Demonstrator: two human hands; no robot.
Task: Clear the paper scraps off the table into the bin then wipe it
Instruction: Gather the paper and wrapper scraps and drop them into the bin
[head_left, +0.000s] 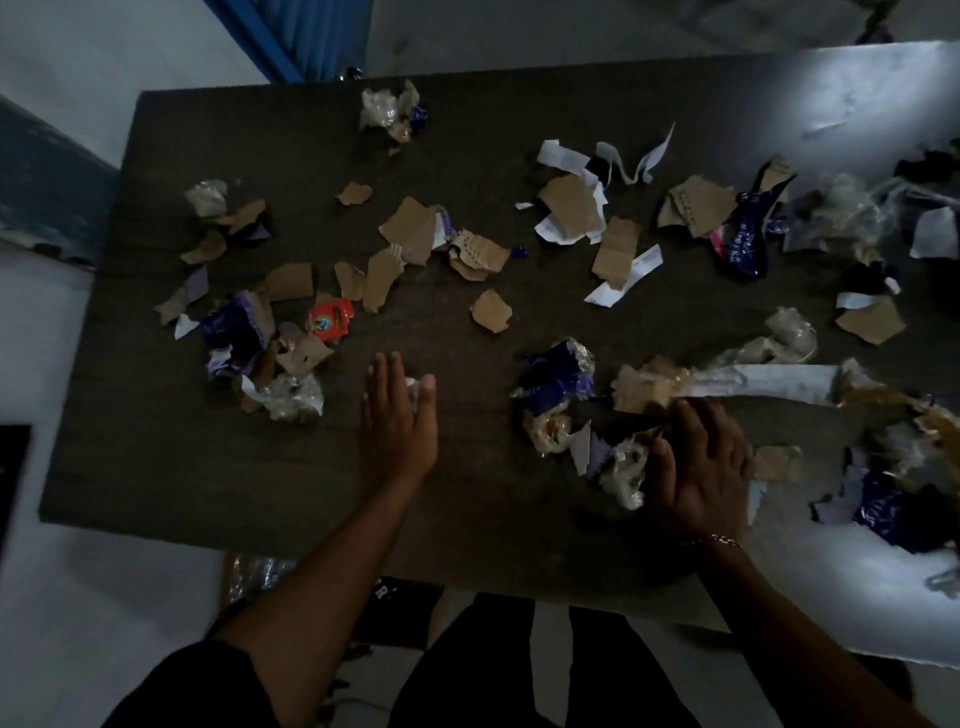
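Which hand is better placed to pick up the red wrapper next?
Left, most likely. The left hand is close to the red wrapper, with its fingers straight and pointing up the table. The right hand rests on clear plastic scraps much farther to the right.

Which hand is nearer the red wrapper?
Left. The left hand lies flat on the table just to the right of the red wrapper and closer to the person. The right hand is much farther right, resting on a pile of scraps.
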